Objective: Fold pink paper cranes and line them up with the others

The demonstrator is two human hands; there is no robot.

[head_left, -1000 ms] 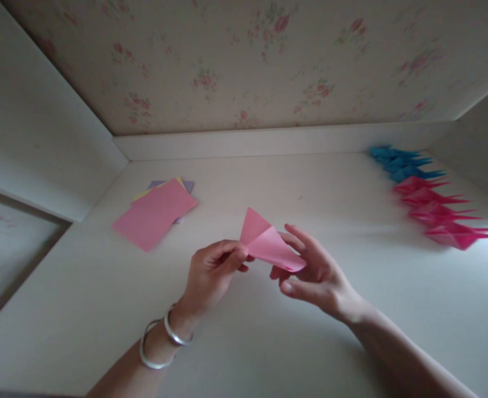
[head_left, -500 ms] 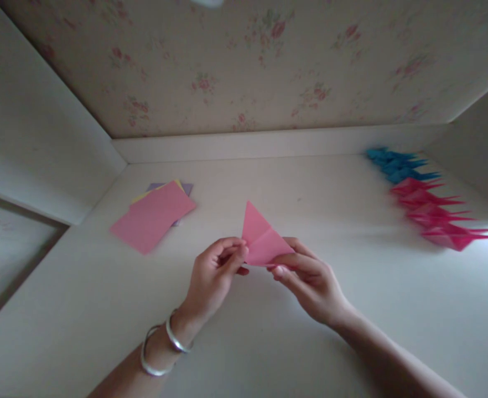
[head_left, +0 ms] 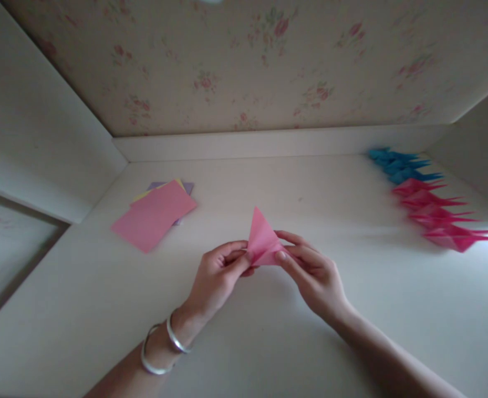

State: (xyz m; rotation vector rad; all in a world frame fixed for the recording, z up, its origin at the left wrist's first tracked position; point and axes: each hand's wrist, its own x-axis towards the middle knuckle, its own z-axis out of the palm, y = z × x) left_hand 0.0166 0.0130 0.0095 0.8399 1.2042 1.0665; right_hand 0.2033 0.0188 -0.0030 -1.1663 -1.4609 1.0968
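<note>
A folded pink sheet of origami paper [head_left: 262, 235], roughly a triangle with its point upward, is held between both hands above the white tabletop. My left hand [head_left: 221, 271] pinches its lower left corner between thumb and fingers; two silver bangles [head_left: 176, 334] circle that wrist. On the other side, my right hand [head_left: 312, 273] grips the right corner, its thumb pressed on the front and the fingers behind. Parts of the fingers are hidden behind the paper.
Loose pink sheets [head_left: 155, 215] lie at the left over yellow and purple ones. Folded blue paper figures [head_left: 399, 165] and pink ones [head_left: 439, 215] with long points stand in a row at the right. A floral-papered wall [head_left: 227, 66] rises behind the white table [head_left: 244, 342].
My right thumb has moved from below the paper onto its front. The right corner is now bent inward, so the paper looks narrower. My left hand has shifted slightly right.
</note>
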